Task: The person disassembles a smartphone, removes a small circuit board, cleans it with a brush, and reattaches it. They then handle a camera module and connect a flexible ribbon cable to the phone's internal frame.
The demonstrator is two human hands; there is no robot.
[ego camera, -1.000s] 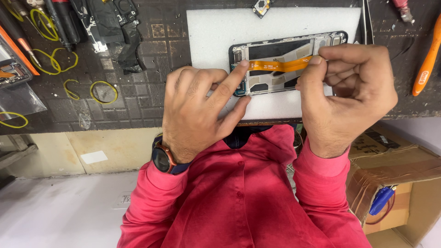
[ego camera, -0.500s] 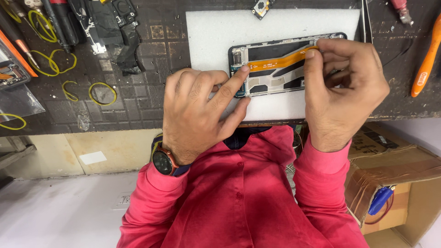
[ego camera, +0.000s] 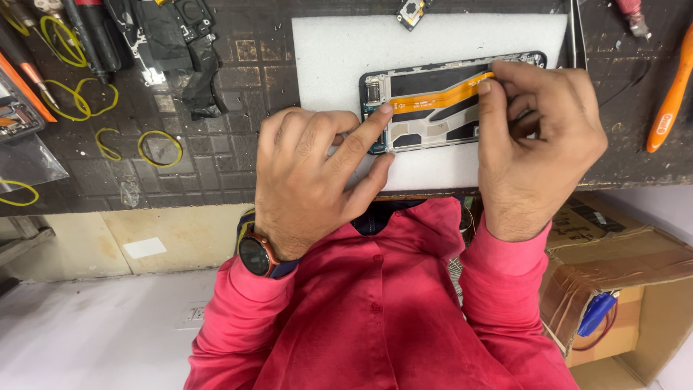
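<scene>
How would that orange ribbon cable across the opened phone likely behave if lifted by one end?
Probably floppy: the orange ribbon cable looks thin and flat. Likely very light. Possibly easy to crease or tear, since the right hand pinches only its end while the left hand steadies the other.

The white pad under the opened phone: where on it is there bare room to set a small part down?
The white pad is bare along its far strip, between the opened phone and the small square part, and on its left end beside the dark mat. Its near edge is crowded by the left hand and the right hand; yellow rubber bands and tools clutter the mat's left.
</scene>
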